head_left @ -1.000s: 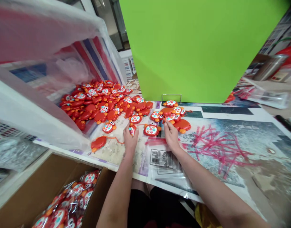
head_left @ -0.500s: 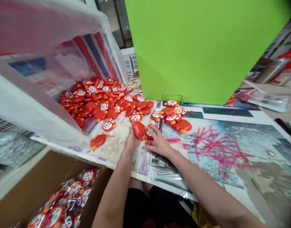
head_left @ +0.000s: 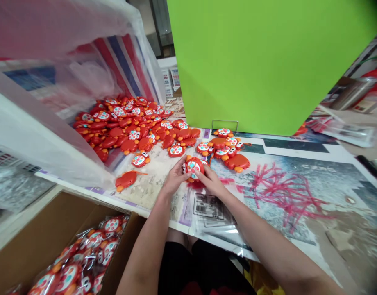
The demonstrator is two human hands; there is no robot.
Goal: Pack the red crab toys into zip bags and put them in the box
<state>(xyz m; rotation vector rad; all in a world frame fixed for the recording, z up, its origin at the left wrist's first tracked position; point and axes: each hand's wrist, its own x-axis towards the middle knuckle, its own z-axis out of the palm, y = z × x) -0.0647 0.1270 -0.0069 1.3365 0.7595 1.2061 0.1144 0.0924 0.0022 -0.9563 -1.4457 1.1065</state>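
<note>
Right hand point(head_left: 212, 182) has joined left hand point(head_left: 175, 178) around glossy, rounded, dotted toy point(head_left: 194, 169).

Workshop — piled toys point(head_left: 130, 127), packing carton point(head_left: 65, 229).

Right of the toy cluster point(head_left: 223, 151), the table point(head_left: 283, 152) offers a low, open passage. Behind the toy cluster, the upright green panel point(head_left: 253, 65) blocks the way. Leftward, the toy heap point(head_left: 123, 129) and translucent sheeting point(head_left: 37, 131) obstruct, with the cardboard box point(head_left: 50, 221) nearer.
</note>
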